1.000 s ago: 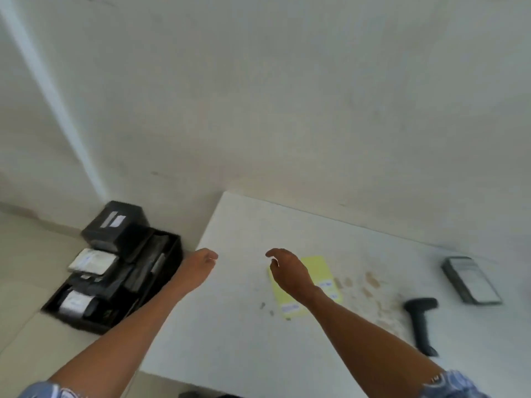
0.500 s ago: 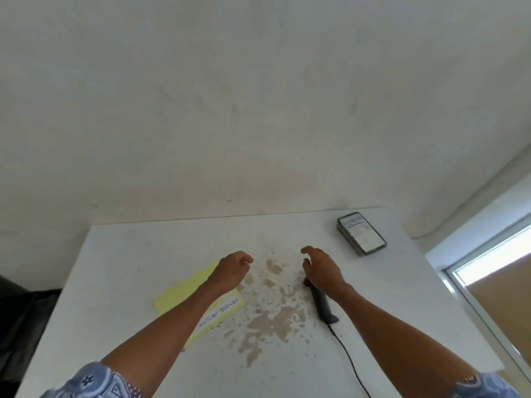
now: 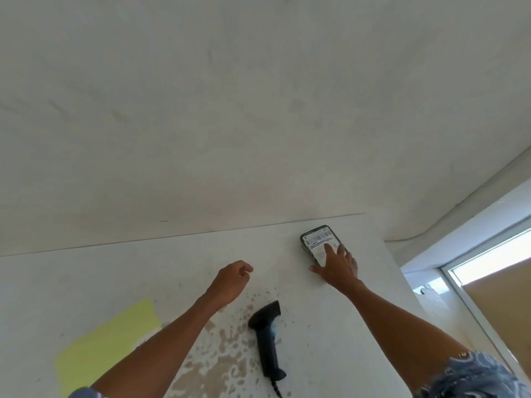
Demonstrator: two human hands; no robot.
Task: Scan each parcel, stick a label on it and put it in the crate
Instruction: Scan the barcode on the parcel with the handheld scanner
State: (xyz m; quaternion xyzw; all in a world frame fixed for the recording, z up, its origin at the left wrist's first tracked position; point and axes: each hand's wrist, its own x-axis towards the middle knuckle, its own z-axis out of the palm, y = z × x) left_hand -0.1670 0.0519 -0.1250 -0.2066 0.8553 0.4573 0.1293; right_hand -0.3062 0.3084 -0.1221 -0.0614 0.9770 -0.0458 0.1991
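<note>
Spread flat on the parcel (image 3: 316,238) right of centre, not gripping, the right hand (image 3: 337,268) could slide it off the table (image 3: 115,271); the left hand (image 3: 231,280) hangs loosely curled and empty.

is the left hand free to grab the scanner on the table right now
Probably yes. The left hand holds nothing and hangs just past the scanner, which lies by itself on the table with nothing on top of it. The right hand is away, resting on the parcel.

Stained white table (image 3: 86,282) — window (image 3: 488,264) beside
</note>
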